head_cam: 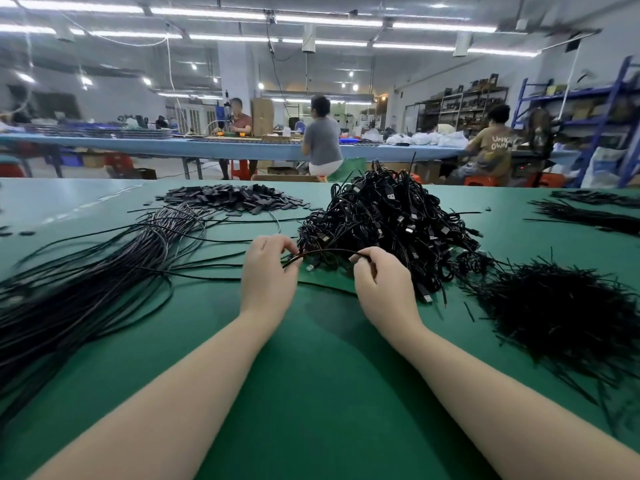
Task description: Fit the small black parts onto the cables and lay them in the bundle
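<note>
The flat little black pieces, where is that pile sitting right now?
In the head view the pile of small black parts lies on the far left-centre of the green table, beyond the long cable bundle and left of the tangled cable heap.

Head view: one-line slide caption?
Both hands, left and right, pinch one black cable before the tangled cable pile.

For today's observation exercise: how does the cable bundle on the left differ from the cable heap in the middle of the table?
The left bundle lies flat with long, roughly parallel strands; the middle heap is tangled and piled high. Metal plugs show throughout the heap; none are visible in the bundle. Both are black cables on the green table.
</note>
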{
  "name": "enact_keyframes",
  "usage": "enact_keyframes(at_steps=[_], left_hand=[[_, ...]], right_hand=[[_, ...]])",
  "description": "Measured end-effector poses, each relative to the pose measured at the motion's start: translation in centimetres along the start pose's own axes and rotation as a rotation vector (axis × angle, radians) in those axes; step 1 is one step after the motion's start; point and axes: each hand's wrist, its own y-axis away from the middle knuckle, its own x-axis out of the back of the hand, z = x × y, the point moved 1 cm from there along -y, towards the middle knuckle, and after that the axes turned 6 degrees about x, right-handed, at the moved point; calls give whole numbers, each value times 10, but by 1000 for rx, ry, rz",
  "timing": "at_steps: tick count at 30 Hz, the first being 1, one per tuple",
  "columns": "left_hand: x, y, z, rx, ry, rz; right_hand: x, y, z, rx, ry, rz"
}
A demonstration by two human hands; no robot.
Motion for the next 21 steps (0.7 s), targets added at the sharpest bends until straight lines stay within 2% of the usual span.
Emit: enact_keyframes(at_steps=[3, 5, 7, 9, 10, 12, 14, 15, 17, 19, 21], left_hand=[[1, -3, -3, 105, -104, 90], [0, -2, 1, 2, -134, 94], [-4, 0, 5, -110, -193, 19], [-9, 1, 8, -95, -201, -164], [-11, 1, 11, -35, -142, -266], [-11, 0, 18, 215, 187, -440], [-5, -7, 25, 531, 704, -575], [0, -11, 28, 629, 944, -585], [15, -24, 29, 716, 1235, -494], [31, -34, 27, 725, 1365, -387], [47, -41, 25, 732, 1458, -393]], right_hand=[[0, 2, 2, 27, 78, 52], [2, 2, 1, 29, 74, 116], [4, 2, 0, 14, 25, 190], [6, 4, -3, 54, -42, 221], [6, 6, -5, 97, -59, 208], [4, 9, -11, 199, -45, 145], [0, 13, -16, 282, -5, 60], [-2, 14, -19, 311, 14, 13], [-5, 17, -21, 360, 46, -81], [-6, 19, -22, 389, 62, -154], [-7, 18, -21, 375, 60, -185]])
